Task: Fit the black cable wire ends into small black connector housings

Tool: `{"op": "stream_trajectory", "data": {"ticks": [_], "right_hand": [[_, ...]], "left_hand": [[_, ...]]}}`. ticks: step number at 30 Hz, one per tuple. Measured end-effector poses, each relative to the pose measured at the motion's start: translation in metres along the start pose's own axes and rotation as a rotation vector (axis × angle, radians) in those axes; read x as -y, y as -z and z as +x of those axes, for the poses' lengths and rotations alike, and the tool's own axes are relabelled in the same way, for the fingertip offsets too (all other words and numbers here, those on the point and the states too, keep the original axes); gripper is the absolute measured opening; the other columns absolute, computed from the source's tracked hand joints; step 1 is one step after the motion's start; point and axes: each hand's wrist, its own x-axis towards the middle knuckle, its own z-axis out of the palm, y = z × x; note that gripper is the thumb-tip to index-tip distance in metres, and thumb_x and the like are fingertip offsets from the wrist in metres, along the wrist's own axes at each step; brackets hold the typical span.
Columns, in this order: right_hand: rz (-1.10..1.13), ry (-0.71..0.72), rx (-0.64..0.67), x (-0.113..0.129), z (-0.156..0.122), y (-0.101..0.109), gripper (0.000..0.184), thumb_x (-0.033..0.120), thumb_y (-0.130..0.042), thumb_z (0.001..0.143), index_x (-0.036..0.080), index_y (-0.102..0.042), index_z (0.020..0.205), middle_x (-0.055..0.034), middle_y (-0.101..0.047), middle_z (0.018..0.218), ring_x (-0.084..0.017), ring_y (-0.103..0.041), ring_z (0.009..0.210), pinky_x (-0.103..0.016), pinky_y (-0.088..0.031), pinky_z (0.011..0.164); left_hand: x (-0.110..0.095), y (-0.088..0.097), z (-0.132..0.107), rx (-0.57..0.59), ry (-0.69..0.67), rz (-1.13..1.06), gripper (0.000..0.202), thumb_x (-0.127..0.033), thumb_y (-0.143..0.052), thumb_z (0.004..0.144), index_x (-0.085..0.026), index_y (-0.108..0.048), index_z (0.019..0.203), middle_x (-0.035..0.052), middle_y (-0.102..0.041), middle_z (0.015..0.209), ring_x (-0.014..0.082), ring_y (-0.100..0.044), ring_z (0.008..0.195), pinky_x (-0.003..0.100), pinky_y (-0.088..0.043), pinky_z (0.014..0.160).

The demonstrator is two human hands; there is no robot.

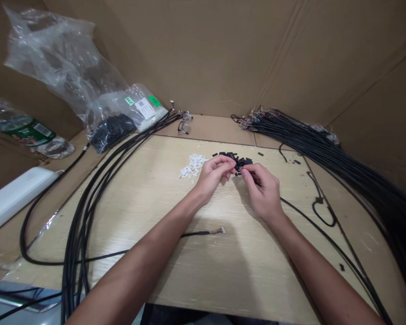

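Observation:
My left hand [214, 175] and my right hand [262, 187] meet over the middle of a wooden board [162, 253], fingertips pinched together around a small black piece [237, 170] taken from a pile of short black tube pieces [238, 159]. A black cable [304, 212] runs out from under my right hand toward the right. A little heap of white connector housings [192, 165] lies just left of my left hand. A cable end with a small plug [219, 230] rests on the board under my left forearm.
A bundle of black cables [88, 203] curves down the left side, another thick bundle [341, 158] runs along the right. Plastic bags [67, 76] with black parts, a bottle [23, 128] and a white box [16, 194] sit at left. Cardboard walls [223, 54] enclose the back.

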Motion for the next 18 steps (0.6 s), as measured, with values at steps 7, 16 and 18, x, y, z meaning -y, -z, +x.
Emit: {"op": "stream_trajectory", "data": {"ticks": [7, 16, 18], "right_hand": [[0.000, 0.010, 0.025, 0.0000, -0.0002, -0.0002, 0.017, 0.026, -0.065, 0.112, 0.024, -0.074, 0.098, -0.0018, -0.074, 0.089, -0.019, -0.067, 0.079, -0.034, -0.051, 0.074], [-0.048, 0.034, 0.043, 0.0015, -0.0004, 0.0006, 0.017, 0.025, -0.063, 0.112, 0.024, -0.074, 0.099, -0.0030, -0.074, 0.091, -0.020, -0.067, 0.081, -0.035, -0.052, 0.076], [-0.068, 0.048, 0.047, 0.0021, -0.0003, 0.0005, 0.018, 0.026, -0.062, 0.113, 0.025, -0.074, 0.099, -0.0039, -0.075, 0.092, -0.021, -0.068, 0.082, -0.036, -0.053, 0.077]], "left_hand": [[0.0002, 0.0008, 0.0003, 0.018, 0.013, 0.009, 0.025, -0.035, -0.085, 0.073, -0.018, -0.074, 0.088, 0.0014, -0.071, 0.075, 0.0105, -0.056, 0.064, 0.024, -0.044, 0.063], [0.0002, 0.0010, -0.0012, 0.038, 0.018, 0.001, 0.023, -0.032, -0.081, 0.069, -0.018, -0.074, 0.085, 0.0011, -0.072, 0.074, 0.0107, -0.058, 0.066, 0.025, -0.047, 0.067], [0.0000, 0.0006, -0.0012, 0.043, 0.015, 0.010, 0.023, -0.031, -0.081, 0.068, -0.018, -0.074, 0.085, 0.0009, -0.072, 0.074, 0.0108, -0.058, 0.066, 0.026, -0.048, 0.068]]}}
